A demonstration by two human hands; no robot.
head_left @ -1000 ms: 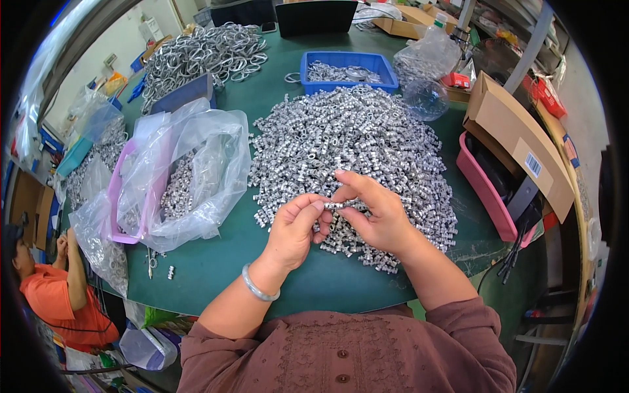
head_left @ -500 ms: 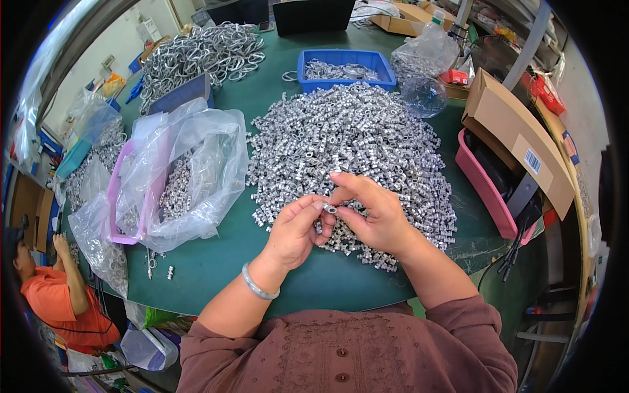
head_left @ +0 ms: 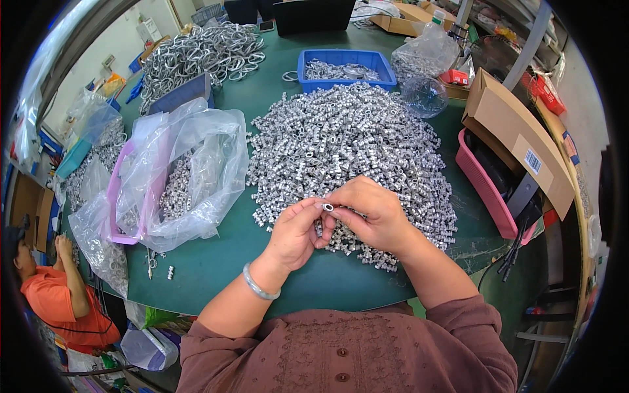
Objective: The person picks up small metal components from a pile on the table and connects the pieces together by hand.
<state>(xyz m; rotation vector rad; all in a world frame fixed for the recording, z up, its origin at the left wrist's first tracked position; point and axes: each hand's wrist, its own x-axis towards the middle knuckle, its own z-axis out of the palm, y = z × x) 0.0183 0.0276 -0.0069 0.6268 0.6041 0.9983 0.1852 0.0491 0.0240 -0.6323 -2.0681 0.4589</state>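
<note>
Between my two hands is one small silvery metal sleeve [head_left: 328, 207], its oval hollow end turned up toward me. My left hand [head_left: 293, 230], with a pale bangle at its wrist, pinches the sleeve between thumb and forefinger. From the other side the thumb and forefinger of my right hand [head_left: 373, 213] close on the same piece. Just beyond my hands spreads a large heap of similar metal sleeves [head_left: 347, 144] on the green table [head_left: 242, 268]. Left of it, a lilac basket [head_left: 115, 190] lined with a clear plastic bag [head_left: 229, 141] holds more of them.
Behind the heap stands a blue tray [head_left: 347, 86] of metal parts. Metal rings [head_left: 196, 56] are piled at the far left. A pink basket [head_left: 481, 190] and a cardboard box [head_left: 521, 131] stand at right. A person in orange [head_left: 62, 301] sits at far left.
My right forefinger has come down from its raised position onto the sleeve. The sleeve has turned so that its hollow end faces me more.
</note>
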